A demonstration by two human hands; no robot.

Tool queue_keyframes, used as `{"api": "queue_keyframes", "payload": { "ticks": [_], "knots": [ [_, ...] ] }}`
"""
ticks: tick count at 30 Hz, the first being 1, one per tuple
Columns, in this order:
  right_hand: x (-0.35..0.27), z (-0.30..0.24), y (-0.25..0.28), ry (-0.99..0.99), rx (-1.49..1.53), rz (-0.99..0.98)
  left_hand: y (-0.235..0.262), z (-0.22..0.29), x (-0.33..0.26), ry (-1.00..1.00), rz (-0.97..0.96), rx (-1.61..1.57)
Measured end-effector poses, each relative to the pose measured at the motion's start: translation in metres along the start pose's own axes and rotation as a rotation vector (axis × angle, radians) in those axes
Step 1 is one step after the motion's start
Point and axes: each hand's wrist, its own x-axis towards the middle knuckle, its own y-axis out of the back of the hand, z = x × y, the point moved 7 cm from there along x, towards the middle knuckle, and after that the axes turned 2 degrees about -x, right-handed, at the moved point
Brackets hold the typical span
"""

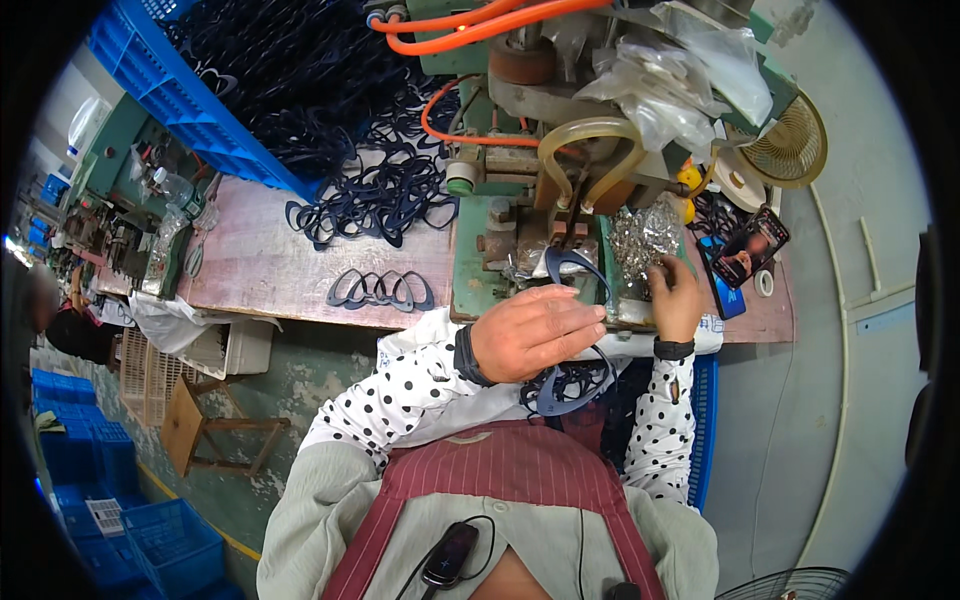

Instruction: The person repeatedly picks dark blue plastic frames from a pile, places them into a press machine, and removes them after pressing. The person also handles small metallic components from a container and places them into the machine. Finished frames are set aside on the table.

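My left hand (540, 332) lies over a dark blue teardrop-shaped loop (577, 397), its fingers pressed together. The loop shows below the hand, and a dark blue curved end (572, 262) reaches up to the tooling of a green press machine (475, 285). Whether both belong to one piece is hidden by the hand. My right hand (677, 300) is at the near right edge of a heap of small shiny metal parts (640, 245). Its thumb and fingers are curled together, and what they hold, if anything, is too small to make out.
Four-sided blue crate (220, 130) heaped with dark loops (280, 70) stands far left. Several loops (380, 290) lie overlapped on the table (250, 270). A phone (752, 247), a tape roll (764, 283) and a small fan (785, 140) are right. Orange hoses (480, 22) cross the machine.
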Motion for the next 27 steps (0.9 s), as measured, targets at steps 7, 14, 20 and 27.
{"api": "queue_keyframes", "payload": {
  "ticks": [7,14,20,27],
  "knots": [
    [0.003,0.017,-0.025,-0.019,-0.052,-0.051,0.003,0.008,-0.004,0.076,0.033,0.096],
    [0.001,0.045,-0.027,-0.081,0.285,0.064,0.037,-0.018,-0.095,0.375,0.090,0.457],
    [-0.001,0.019,-0.016,-0.029,0.171,0.114,0.098,-0.074,-0.222,1.029,-0.293,0.905],
    [0.002,0.034,-0.024,-0.128,0.342,0.075,0.132,-0.103,-0.214,0.989,0.023,0.617]
  ]
}}
